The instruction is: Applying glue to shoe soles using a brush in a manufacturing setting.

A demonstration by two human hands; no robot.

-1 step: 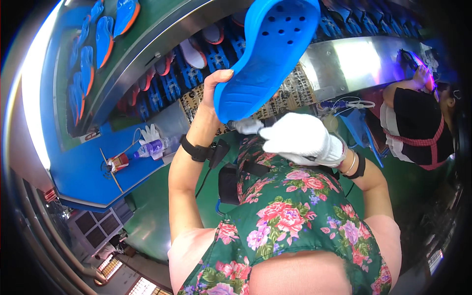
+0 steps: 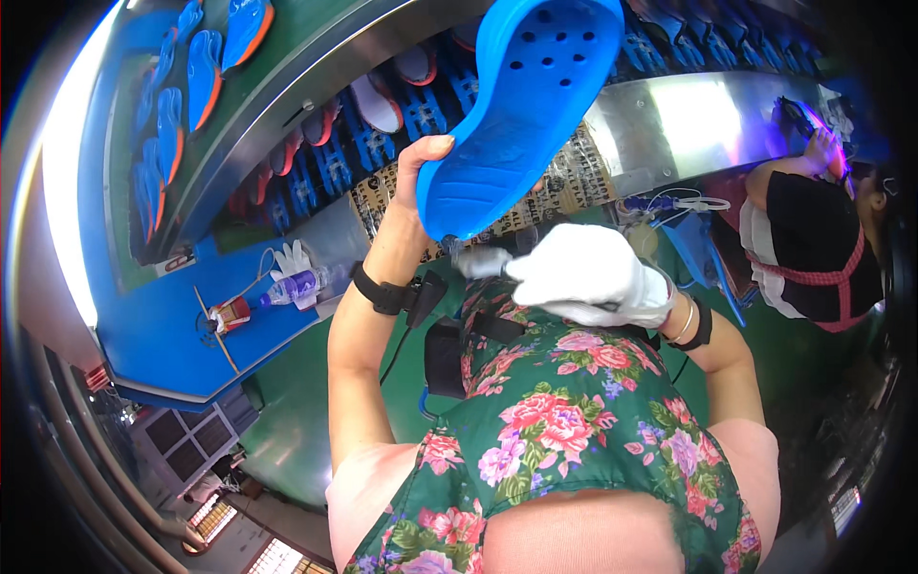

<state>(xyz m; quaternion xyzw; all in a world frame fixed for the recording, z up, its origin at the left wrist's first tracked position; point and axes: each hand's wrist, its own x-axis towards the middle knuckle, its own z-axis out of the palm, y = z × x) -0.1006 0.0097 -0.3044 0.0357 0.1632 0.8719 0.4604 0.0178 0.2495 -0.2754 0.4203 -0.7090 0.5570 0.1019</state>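
Note:
My bare left hand [image 2: 413, 172] is closed on the heel end of a blue shoe sole [image 2: 507, 143], thumb on the inner side and most fingers hidden behind. The sole is held up at a tilt, heel toward me, with several small dark holes in its forefoot. A white glove covers my right hand [image 2: 579, 275], whose fingers are closed round a small brush-like tool [image 2: 483, 262]. That tool's grey head is blurred. Its dark tip is just below the heel edge; whether it touches is hard to tell.
Behind the sole runs a metal-edged conveyor [image 2: 669, 124] carrying shoe parts. More blue and orange soles [image 2: 203, 81] lie at upper left. A blue side table [image 2: 163, 335] holds a purple-labelled bottle [image 2: 295, 285] and a red-labelled container [image 2: 229, 314]. Another person [image 2: 813, 230] works at right.
My right hand and the brush-like tool have shifted slightly toward me, away from the heel edge. My left hand and the blue sole stay almost still.

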